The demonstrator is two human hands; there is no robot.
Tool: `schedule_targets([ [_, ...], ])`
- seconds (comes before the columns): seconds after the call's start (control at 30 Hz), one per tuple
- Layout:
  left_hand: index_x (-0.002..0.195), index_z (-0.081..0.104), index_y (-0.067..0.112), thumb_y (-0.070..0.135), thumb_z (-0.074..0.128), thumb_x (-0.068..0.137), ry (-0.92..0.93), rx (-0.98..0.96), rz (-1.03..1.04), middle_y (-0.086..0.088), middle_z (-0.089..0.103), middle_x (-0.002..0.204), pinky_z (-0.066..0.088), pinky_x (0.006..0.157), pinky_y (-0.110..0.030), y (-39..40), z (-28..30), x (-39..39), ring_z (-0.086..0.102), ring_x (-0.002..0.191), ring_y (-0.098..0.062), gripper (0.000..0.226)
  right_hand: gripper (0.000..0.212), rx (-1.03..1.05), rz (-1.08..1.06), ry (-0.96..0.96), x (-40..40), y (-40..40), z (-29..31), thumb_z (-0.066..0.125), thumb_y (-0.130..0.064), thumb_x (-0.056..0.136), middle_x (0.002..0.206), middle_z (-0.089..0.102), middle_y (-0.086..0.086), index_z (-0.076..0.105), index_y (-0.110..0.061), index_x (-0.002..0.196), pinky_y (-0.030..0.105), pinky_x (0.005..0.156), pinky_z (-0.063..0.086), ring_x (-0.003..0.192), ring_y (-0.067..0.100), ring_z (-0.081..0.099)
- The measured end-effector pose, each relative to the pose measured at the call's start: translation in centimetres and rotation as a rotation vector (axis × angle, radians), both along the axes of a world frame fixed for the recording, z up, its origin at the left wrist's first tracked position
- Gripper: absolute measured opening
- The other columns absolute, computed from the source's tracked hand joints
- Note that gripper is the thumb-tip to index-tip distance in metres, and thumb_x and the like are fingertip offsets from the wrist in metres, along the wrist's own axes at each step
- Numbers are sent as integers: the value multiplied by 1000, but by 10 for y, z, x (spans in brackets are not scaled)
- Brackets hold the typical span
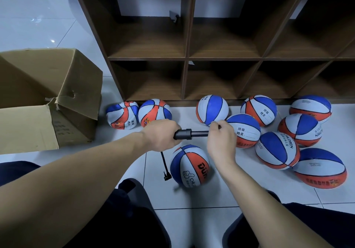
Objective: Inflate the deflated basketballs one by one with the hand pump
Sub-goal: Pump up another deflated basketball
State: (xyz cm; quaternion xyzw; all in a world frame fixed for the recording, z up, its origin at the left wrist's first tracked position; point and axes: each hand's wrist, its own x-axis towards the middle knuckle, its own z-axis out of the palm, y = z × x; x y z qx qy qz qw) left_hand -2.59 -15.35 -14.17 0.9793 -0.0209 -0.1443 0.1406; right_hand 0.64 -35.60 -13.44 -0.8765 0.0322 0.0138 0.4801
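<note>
Both hands on the hand pump (191,134) above the nearest basketball (190,166): left hand (160,135) wrapped round its barrel, right hand (221,139) probably pinching the handle end.

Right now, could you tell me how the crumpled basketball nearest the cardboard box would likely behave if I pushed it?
The crumpled basketball looks dented and caved in, so it would probably give under a push, not roll. Its flattened underside suggests it would slide or flop instead. It likely feels light and limp when lifted.

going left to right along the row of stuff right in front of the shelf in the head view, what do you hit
cardboard box → crumpled deflated ball → ball beside it → blue and white ball → ball with a name label → far right ball
</note>
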Motion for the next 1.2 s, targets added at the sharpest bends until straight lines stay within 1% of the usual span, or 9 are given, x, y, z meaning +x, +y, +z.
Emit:
schedule_targets([
  [0.1, 77, 62, 25, 42, 61, 100, -16, 9, -20, 3, 63, 67, 41, 53, -29, -7, 1, 0, 60, 60, -18, 29, 34, -2, 31, 39, -7, 6, -3, 47, -17, 103, 67, 46, 4, 40, -11, 70, 39, 55, 29, 63, 21, 40],
  [0.2, 82, 64, 26, 43, 62, 100, -12, 23, -47, 3, 64, 70, 45, 55, -31, -13, 0, 0, 63, 65, -21, 25, 33, 1, 59, 75, -15, 11, -7, 46, -18, 104, 72, 50, 4, 42, -11, 72, 39, 58, 34, 67, 21, 45],
  [0.37, 83, 63, 28, 44, 62, 100, -24, 25, -67, 5, 63, 70, 44, 55, -32, -19, 0, 2, 62, 66, -20, 23, 30, 25, 66, 117, -14, 13, -11, 48, -22, 104, 78, 57, 5, 50, -10, 77, 39, 63, 42, 72, 22, 53],
  [0.47, 84, 64, 29, 44, 62, 100, -26, 10, -67, 5, 64, 70, 47, 56, -32, -19, -1, 3, 63, 66, -19, 22, 30, 38, 72, 113, -11, 12, -10, 49, -21, 104, 76, 56, 6, 50, -9, 76, 38, 64, 42, 71, 21, 51],
  [0.63, 77, 59, 29, 45, 61, 100, -36, 6, -47, 5, 62, 68, 38, 53, -29, -11, -2, 3, 62, 63, -17, 29, 34, 47, 103, 116, -2, 6, -7, 51, -21, 105, 70, 50, 2, 46, -12, 73, 34, 58, 36, 65, 18, 45],
  [0.8, 82, 63, 27, 46, 62, 99, -19, 1, -12, 4, 64, 71, 54, 59, -36, -1, -5, 1, 63, 66, -18, 25, 35, 62, 43, 128, 17, -14, -4, 55, -18, 99, 64, 39, 6, 40, -3, 72, 38, 60, 29, 63, 22, 34],
  [0.93, 86, 68, 26, 46, 63, 98, 33, 1, 22, 3, 66, 73, 62, 67, -43, 15, -8, -1, 66, 69, -20, 24, 38, 74, -72, 159, 33, -34, -2, 56, -17, 94, 57, 34, -3, 36, -17, 62, 43, 62, 28, 64, 24, 31],
  [1.03, 82, 65, 26, 45, 61, 99, 22, 31, 0, 3, 66, 72, 61, 65, -41, 10, -7, 1, 65, 68, -21, 26, 38, 92, -132, 147, 33, -35, -5, 54, -18, 92, 56, 31, -6, 33, -22, 61, 43, 62, 28, 63, 24, 29],
  [1.2, 79, 60, 27, 43, 60, 100, -15, 59, -21, 4, 63, 70, 53, 58, -35, -1, -3, 2, 63, 65, -21, 26, 34, 63, -104, 46, 11, -16, -4, 50, -11, 97, 62, 40, 1, 38, -14, 66, 41, 59, 27, 63, 23, 34],
])
